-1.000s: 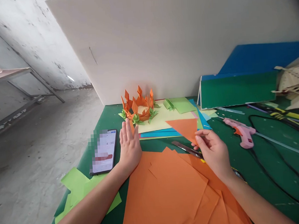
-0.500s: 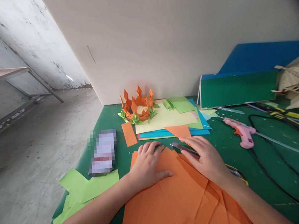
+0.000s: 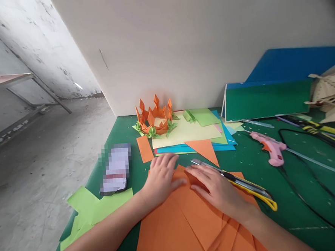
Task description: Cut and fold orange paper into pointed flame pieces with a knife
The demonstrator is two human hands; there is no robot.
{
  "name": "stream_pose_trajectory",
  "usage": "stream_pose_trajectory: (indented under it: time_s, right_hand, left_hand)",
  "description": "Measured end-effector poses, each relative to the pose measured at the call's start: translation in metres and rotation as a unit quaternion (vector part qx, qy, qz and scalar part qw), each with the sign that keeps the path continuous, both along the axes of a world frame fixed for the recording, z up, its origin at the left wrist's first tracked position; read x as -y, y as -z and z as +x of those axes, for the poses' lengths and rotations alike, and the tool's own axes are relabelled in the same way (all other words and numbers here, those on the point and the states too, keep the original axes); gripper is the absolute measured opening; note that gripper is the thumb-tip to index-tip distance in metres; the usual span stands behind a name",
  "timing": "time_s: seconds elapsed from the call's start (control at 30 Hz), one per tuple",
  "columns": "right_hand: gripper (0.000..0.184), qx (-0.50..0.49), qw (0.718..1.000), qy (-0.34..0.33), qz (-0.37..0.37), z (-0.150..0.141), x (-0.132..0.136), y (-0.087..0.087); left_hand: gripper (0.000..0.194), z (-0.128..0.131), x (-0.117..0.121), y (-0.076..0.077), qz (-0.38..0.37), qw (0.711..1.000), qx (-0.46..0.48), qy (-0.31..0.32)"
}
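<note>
Several orange paper sheets point(image 3: 162, 232) lie in an overlapping stack in front of me. My left hand point(image 3: 161, 180) rests on the stack's far left part, thumb spread from the fingers. On the far right part of the same sheets is my right hand point(image 3: 212, 187), with its fingers extended and its thumb apart. A yellow-and-black utility knife point(image 3: 245, 184), blade showing, lies just beyond and to the right of that hand. Past the fingers sits a small orange paper triangle point(image 3: 205, 149), and an orange paper strip point(image 3: 145, 149) lies farther left.
An orange folded-paper crown point(image 3: 156, 120) with green leaves stands near the board. Coloured sheets point(image 3: 182, 134) lie beside it. Left are a phone point(image 3: 117, 168) and green paper pieces point(image 3: 87, 210). A pink glue gun point(image 3: 269, 145) with its cord lies right.
My right hand has moved left and toward me onto the orange sheets, uncovering the utility knife and more of the small triangle. My left hand has shifted slightly left.
</note>
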State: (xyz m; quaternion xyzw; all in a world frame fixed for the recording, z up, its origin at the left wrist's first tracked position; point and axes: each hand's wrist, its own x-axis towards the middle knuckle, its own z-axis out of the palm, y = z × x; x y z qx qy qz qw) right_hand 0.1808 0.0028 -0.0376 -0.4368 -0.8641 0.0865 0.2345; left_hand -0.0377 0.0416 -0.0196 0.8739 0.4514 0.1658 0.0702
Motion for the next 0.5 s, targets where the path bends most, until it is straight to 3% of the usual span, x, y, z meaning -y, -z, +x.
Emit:
stream_pose_trajectory:
  time_s: [0.13,0.2,0.37,0.5]
  right_hand:
    - [0.044,-0.028,0.999,-0.007,-0.014,-0.002,0.002,-0.001]
    - [0.048,-0.039,0.999,-0.011,-0.015,-0.002,0.002,-0.001]
    - [0.056,-0.075,0.997,-0.004,-0.006,-0.001,0.004,0.003]
    - [0.058,-0.093,0.996,0.015,-0.002,0.001,0.005,0.006]
  left_hand:
    - [0.053,-0.023,-0.028,-0.016,0.09,0.977,-0.054,-0.187]
    - [0.056,-0.035,-0.04,-0.019,0.083,0.965,-0.075,-0.236]
    - [0.061,-0.044,-0.052,-0.013,0.016,0.969,-0.051,-0.243]
    - [0.055,-0.041,-0.054,-0.013,-0.029,0.97,0.079,-0.227]
